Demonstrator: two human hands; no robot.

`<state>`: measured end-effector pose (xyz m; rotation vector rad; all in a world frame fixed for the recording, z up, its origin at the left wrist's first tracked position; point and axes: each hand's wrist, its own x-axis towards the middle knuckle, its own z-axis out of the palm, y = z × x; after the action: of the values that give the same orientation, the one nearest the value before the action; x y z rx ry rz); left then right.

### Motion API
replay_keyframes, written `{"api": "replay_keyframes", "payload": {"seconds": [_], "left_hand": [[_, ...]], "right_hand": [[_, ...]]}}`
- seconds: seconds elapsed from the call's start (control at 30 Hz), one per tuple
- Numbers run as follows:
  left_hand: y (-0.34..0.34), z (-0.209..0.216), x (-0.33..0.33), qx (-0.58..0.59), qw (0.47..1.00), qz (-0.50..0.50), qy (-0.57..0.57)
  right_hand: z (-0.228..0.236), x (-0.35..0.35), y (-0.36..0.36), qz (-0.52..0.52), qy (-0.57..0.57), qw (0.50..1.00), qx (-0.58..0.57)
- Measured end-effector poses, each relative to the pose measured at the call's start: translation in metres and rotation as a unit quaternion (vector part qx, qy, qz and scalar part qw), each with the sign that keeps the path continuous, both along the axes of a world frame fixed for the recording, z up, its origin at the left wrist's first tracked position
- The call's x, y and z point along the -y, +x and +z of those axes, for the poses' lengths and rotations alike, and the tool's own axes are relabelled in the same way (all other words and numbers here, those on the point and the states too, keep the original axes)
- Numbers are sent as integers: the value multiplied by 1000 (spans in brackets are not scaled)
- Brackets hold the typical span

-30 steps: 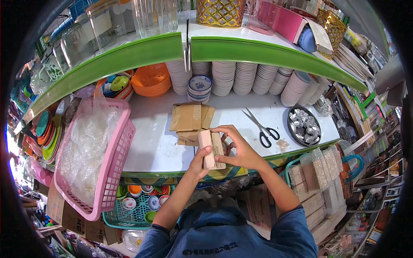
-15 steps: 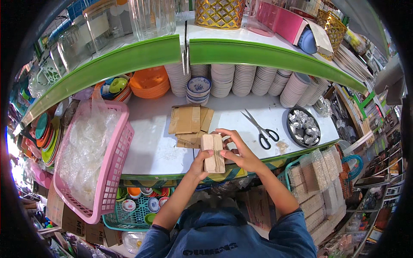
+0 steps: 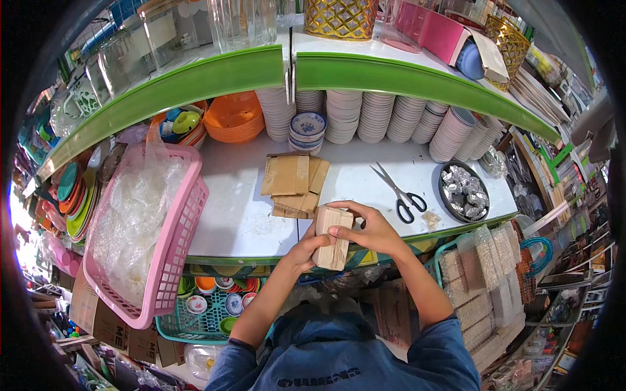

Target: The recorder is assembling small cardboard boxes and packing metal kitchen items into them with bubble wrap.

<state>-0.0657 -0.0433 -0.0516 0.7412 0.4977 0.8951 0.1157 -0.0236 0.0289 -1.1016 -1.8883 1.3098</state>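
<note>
A pale tan oblong block (image 3: 332, 251), wood or cardboard, is held between my two hands at the shelf's front edge. A seam runs along its length. My left hand (image 3: 304, 250) grips its left side, thumb on top. My right hand (image 3: 370, 232) wraps its right side and far end, thumb pressed on the upper face. Flat cardboard pieces (image 3: 287, 174) lie overlapped just beyond the block. To the right rest scissors (image 3: 389, 185) with black handles, blades spread. A round black tray (image 3: 444, 201) of small silvery fluted pieces sits farther right.
A pink basket (image 3: 171, 241) of clear plastic wrap stands at left. Stacked bowls (image 3: 374, 117) line the back under a green-edged upper shelf (image 3: 417, 75). Below right, a turquoise basket (image 3: 438, 264) holds bubble-wrapped packs (image 3: 479, 280); another turquoise basket (image 3: 171, 329) with small dishes sits below left.
The block has tilted in my hands, showing more of its near end and side. My right thumb has moved onto its upper face. The whole view has shifted slightly.
</note>
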Motion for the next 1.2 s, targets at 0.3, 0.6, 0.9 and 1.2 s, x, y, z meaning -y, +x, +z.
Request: {"api": "replay_keyframes", "payload": {"seconds": [0.3, 0.6, 0.9, 1.2], "left_hand": [[-6, 19, -8, -263, 952, 32, 151], [-30, 59, -3, -376, 897, 75, 221], [-68, 60, 2, -438, 869, 75, 219], [-47, 66, 3, -492, 821, 10, 290]], "right_hand": [[-14, 3, 13, -74, -98, 988, -96], [-18, 9, 1, -107, -105, 982, -114], [-31, 4, 29, 27, 222, 960, 170], [-50, 0, 43, 58, 344, 908, 232]]}}
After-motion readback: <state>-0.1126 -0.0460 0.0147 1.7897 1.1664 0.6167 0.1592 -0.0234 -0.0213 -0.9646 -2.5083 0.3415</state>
